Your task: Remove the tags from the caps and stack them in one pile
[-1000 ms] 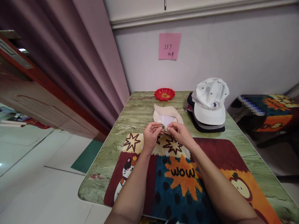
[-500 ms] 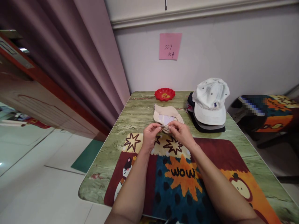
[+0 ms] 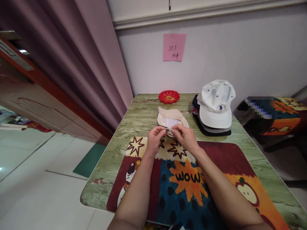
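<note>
A beige cap (image 3: 172,114) lies upside down on the table, its brim toward the wall and its pale lining showing. At the cap's near edge, my left hand (image 3: 155,137) and my right hand (image 3: 185,136) each pinch with thumb and fingertips. Between the fingertips runs a thin strip that looks like the cap's back strap; its fastening is too small to make out. To the right of my hands stands a stack of caps, with a white cap (image 3: 217,103) on top and a black brim (image 3: 213,131) at the bottom.
A red scalloped dish (image 3: 169,96) sits at the back of the green wood-patterned table (image 3: 105,159). Under my forearms lies a colourful mat (image 3: 165,182). A pink note (image 3: 174,47) is on the wall. Purple curtains (image 3: 100,57) hang at the left, near a door edge.
My fingers have shifted slightly at the cap's near edge, and the thin strip between them shows more clearly. The cap and the stack stay in place.
</note>
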`<state>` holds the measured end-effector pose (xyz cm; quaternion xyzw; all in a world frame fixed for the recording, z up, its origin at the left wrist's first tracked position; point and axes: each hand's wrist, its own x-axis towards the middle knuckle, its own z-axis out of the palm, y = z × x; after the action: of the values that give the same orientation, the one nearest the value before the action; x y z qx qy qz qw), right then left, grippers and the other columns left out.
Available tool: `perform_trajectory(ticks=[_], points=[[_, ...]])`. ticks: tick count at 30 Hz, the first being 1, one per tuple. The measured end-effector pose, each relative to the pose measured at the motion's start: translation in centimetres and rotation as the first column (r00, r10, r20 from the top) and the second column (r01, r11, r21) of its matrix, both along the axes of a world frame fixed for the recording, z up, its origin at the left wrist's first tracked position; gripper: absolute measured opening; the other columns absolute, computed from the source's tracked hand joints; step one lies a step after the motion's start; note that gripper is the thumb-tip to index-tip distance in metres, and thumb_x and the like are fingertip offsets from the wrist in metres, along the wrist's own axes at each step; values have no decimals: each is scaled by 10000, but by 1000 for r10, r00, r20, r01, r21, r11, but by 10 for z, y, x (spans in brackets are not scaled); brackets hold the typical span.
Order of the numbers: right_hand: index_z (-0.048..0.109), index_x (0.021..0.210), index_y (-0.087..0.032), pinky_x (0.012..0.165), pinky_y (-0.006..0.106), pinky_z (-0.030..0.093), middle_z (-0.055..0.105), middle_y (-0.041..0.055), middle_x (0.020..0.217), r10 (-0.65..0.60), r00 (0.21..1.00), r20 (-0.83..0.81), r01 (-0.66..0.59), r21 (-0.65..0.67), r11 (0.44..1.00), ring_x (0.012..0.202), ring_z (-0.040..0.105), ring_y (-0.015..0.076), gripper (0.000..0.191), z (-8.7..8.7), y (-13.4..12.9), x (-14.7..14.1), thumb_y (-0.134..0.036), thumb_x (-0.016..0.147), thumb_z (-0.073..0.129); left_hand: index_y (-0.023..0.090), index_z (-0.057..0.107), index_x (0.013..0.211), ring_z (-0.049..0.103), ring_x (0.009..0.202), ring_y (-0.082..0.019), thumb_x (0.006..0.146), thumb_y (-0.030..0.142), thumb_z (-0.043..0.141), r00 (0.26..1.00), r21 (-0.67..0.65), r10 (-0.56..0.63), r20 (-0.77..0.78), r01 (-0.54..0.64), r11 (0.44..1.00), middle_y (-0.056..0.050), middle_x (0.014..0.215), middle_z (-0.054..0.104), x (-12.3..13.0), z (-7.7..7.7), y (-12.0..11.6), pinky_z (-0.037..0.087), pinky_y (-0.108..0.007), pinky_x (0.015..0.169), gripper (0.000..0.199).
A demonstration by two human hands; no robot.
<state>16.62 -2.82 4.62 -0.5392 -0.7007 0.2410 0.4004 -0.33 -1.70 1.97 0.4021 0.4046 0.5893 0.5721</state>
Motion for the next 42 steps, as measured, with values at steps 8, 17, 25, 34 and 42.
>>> perform_trajectory(ticks=[8, 17, 25, 34, 42], points=[[702, 905, -237, 599, 258, 349, 681, -22, 663, 2, 1000, 18, -2, -2, 1000, 580, 552, 147, 168, -5, 2, 2, -337, 897, 568, 172, 725, 872, 644, 718, -109, 695, 301, 835, 998, 35, -21, -57, 23, 999, -18, 841, 737, -3, 0, 1, 515, -234, 739, 245], [648, 874, -221, 574, 253, 396, 684, -14, 669, 57, 983, -176, -76, -102, 992, 552, 551, 143, 177, -6, 3, 1, -361, 905, 544, 178, 732, 868, 642, 698, -102, 698, 289, 834, 1000, 23, -17, -23, 17, 1000, -12, 825, 740, -1, -1, 0, 511, -225, 720, 227], [659, 879, -229, 630, 255, 399, 695, -14, 692, 33, 997, -66, -35, -34, 999, 611, 601, 152, 156, -5, 2, 0, -325, 915, 541, 179, 732, 897, 642, 684, -97, 704, 292, 835, 999, 15, -42, 6, 42, 999, -13, 832, 741, -2, -5, 2, 511, -227, 713, 246], [664, 895, -234, 617, 260, 362, 691, -12, 698, -29, 1000, 4, 29, 3, 1000, 591, 566, 156, 170, -2, -1, -1, -342, 920, 535, 180, 735, 906, 646, 711, -106, 715, 298, 827, 998, 22, -53, -21, 53, 998, -26, 871, 749, -3, -2, 1, 514, -232, 715, 243], [650, 888, -240, 606, 261, 334, 670, -10, 678, -22, 991, 130, 15, 58, 998, 583, 568, 160, 172, -3, -2, -1, -364, 929, 539, 181, 739, 897, 647, 729, -111, 708, 293, 828, 998, 30, -52, -33, 53, 998, -26, 867, 745, -3, 0, 0, 513, -236, 725, 237]])
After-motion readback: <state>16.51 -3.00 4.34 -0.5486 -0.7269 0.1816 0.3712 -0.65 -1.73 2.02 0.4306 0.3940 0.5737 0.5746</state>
